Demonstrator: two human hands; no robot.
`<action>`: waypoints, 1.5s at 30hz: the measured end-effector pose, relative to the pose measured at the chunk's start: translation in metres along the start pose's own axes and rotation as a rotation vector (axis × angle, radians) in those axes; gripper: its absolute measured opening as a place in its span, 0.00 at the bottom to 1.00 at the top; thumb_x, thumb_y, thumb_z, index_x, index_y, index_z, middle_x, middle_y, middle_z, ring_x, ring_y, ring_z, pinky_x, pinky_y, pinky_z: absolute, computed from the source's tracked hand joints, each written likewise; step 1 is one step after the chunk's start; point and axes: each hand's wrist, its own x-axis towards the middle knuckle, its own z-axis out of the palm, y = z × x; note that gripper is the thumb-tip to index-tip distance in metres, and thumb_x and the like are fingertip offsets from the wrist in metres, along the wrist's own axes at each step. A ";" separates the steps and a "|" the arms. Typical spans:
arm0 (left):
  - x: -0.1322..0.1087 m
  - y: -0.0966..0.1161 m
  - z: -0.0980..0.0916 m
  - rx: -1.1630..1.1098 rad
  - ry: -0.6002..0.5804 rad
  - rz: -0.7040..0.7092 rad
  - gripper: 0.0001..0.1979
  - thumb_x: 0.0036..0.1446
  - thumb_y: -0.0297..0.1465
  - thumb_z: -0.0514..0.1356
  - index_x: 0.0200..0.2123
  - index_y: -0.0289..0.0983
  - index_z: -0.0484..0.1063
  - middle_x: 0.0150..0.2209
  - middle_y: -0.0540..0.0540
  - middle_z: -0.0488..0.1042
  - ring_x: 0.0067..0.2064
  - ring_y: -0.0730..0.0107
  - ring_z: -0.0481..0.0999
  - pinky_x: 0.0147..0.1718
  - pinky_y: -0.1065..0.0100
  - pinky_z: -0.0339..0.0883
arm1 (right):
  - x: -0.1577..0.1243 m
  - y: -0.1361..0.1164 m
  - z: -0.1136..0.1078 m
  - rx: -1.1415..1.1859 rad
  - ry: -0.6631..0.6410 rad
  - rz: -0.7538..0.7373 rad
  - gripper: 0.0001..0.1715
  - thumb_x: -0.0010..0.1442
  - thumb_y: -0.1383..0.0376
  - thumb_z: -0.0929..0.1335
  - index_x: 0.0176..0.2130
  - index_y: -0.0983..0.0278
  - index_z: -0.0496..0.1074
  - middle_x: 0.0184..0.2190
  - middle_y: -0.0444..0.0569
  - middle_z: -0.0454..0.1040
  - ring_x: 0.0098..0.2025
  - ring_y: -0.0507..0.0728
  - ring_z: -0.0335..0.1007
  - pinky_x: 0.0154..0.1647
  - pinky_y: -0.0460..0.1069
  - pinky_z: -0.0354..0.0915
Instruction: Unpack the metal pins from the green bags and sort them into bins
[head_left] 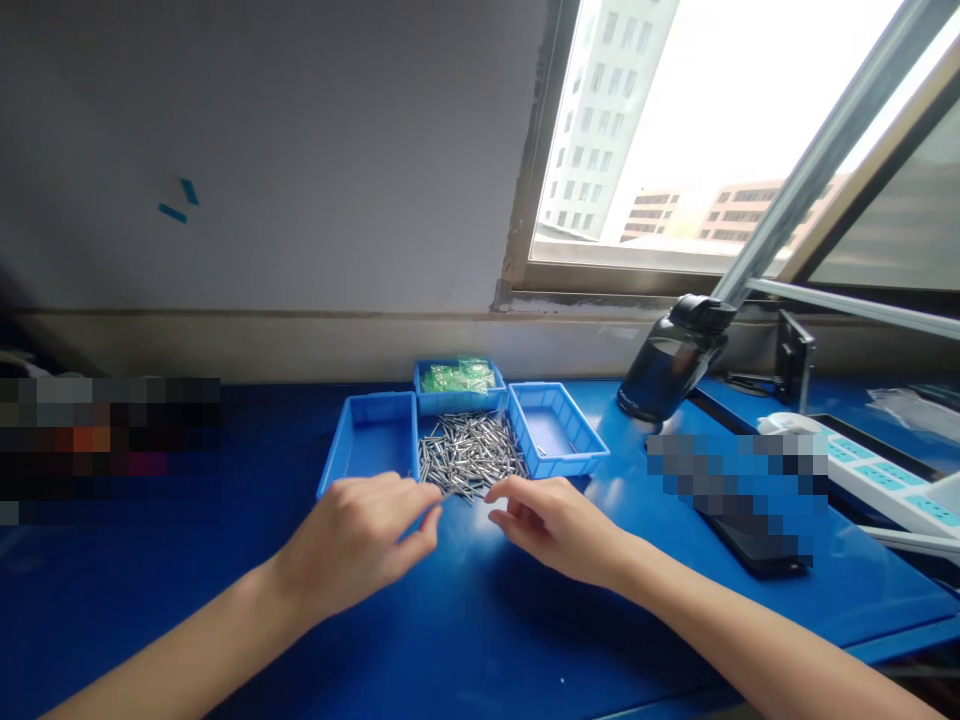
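"Where are the metal pins (474,450)?"

"Heaped on the blue worktop (480,620), between the left tray (379,432) and the right tray (549,422), in front of the rear tray (459,404)."

"And the hands?"

"The left hand (371,530) has its fingers together, pinching a slim pin (448,495) at the heap's near edge. The right hand (559,525) is just beside, its thumb and index fingertips slightly apart."

"Further out?"

"Green packets (461,376) lie in the rear tray; a dark bottle (667,365) is to the right, then a white power strip (874,480)."
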 end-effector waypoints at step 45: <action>-0.011 0.029 0.028 -0.032 -0.240 -0.319 0.16 0.58 0.41 0.49 0.41 0.43 0.72 0.30 0.46 0.76 0.33 0.61 0.75 0.28 0.69 0.61 | -0.013 -0.001 0.015 -0.063 0.119 0.071 0.05 0.55 0.69 0.63 0.31 0.66 0.68 0.20 0.41 0.67 0.23 0.48 0.61 0.26 0.42 0.53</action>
